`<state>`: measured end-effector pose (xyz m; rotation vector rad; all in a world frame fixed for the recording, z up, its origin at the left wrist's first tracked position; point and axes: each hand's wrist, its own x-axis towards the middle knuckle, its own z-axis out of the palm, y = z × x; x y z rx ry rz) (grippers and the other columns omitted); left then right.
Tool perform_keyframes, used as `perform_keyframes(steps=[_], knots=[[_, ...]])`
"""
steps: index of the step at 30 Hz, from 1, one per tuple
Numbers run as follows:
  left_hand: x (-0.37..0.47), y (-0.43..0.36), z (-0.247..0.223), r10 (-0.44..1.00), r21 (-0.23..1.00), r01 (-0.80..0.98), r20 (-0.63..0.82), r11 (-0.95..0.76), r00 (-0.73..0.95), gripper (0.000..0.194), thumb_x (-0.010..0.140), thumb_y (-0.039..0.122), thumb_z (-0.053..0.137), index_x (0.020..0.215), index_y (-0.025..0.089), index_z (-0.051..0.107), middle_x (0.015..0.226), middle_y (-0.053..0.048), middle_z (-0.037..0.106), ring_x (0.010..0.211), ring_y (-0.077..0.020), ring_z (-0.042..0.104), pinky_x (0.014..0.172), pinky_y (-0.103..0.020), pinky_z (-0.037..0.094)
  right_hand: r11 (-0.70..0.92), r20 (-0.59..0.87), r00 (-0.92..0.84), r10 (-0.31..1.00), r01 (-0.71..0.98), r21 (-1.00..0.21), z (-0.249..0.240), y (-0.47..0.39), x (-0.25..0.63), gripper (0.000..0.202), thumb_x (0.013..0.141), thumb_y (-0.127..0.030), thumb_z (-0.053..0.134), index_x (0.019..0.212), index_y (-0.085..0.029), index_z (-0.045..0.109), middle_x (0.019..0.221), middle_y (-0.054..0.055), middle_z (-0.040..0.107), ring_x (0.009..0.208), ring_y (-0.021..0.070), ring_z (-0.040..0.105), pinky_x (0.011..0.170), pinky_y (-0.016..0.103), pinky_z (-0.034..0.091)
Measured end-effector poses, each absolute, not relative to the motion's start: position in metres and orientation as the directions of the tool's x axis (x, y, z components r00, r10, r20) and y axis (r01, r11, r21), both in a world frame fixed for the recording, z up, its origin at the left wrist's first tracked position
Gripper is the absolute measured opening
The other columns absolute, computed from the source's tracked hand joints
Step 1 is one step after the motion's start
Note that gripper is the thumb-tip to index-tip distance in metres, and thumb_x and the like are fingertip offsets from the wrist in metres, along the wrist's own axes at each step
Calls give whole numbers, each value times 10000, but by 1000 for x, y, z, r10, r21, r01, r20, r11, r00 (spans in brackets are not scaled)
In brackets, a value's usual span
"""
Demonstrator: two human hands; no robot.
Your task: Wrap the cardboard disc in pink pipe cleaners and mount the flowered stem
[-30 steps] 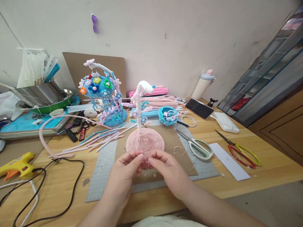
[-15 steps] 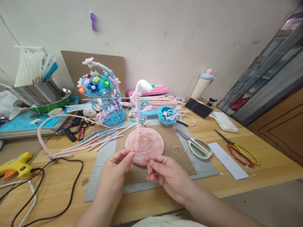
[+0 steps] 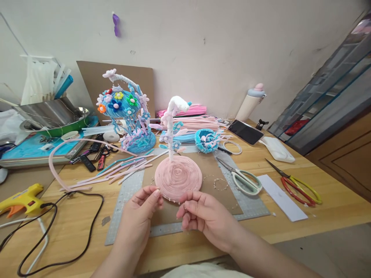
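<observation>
My left hand pinches one end of a thin string of tiny pearl-like beads, thumb against forefinger. Opposite it, my right hand is closed in a pinch on the same bead string, its other fingers curled. The string runs between the hands across the front edge of a round pink base made of coiled pipe cleaner. From that base rises a white wrapped post with a bent top, dressed with small blue and lilac flowers. Another beaded strand lies on the brown board right of the base.
Green-handled scissors, red-and-yellow-handled scissors and a white card lie to the right. A flower-covered blue lamp-like piece stands behind. At left are loose pipe cleaners and a yellow glue gun with its black cord.
Both hands stay near the base's front edge, with the right fingers shifted slightly lower. The bead string now shows more clearly between them. The whole view has shifted a little.
</observation>
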<state>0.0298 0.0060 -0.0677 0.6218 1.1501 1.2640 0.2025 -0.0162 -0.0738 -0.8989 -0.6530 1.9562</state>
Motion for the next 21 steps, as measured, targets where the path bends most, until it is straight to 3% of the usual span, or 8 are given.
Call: perform_keyframes(steps=[9,17,21], knots=[[4,-9,-82,955,936,-209,-295,284,-22,294,616,336,849,732,155,649,600,24,624,537,-93,568,528,-189,476,-355,-300,-242,923,-227,-907,-87,-20,197,375,670,-428,818,820,-182,578,704,-1,695,582,117,628,641,266,486],[-5,-13,-88,968,968,-1,-252,252,-3,230,620,319,813,700,176,652,575,0,646,561,-136,594,562,-223,467,-191,-200,-146,969,69,-979,-100,-21,198,127,773,-289,715,835,-205,642,693,-20,648,642,147,636,632,276,474],[-4,-15,-90,969,969,32,-247,246,16,210,663,314,788,720,179,638,580,8,641,573,-126,590,567,-211,459,-261,-256,-163,953,-7,-965,-97,-19,203,207,721,-337,776,731,-188,633,632,-19,647,603,144,629,622,273,473]])
